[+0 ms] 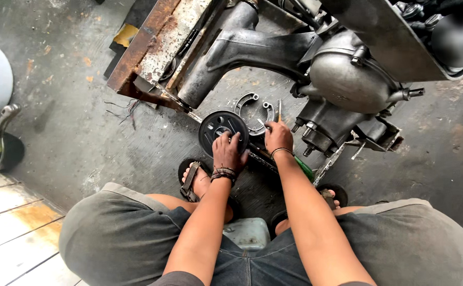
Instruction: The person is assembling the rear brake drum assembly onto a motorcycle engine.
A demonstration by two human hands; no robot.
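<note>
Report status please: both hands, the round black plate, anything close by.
Left hand gripping round black plate. Right hand holding thin metal tool. Brake shoes on floor just behind.

Repair workshop, engine (pixel 348 74) (dismantled), oily floor (pixel 83 132)
</note>
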